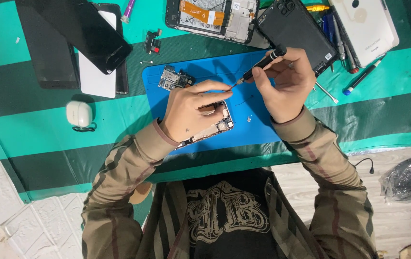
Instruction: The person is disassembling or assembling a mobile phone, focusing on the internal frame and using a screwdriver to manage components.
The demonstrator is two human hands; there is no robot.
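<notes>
My left hand lies over an opened phone on the blue work mat, with thumb and forefinger pinched near the tip of a tool. My right hand grips a black screwdriver, held slanted with its tip pointing down-left toward my left fingertips. The phone's inner parts show below my left palm. A small circuit board rests on the mat's upper left corner.
Dark phone screens and a white panel lie at the upper left, a small white earbud case beside them. An open phone frame, a black back cover, a white cover and several tools line the far edge.
</notes>
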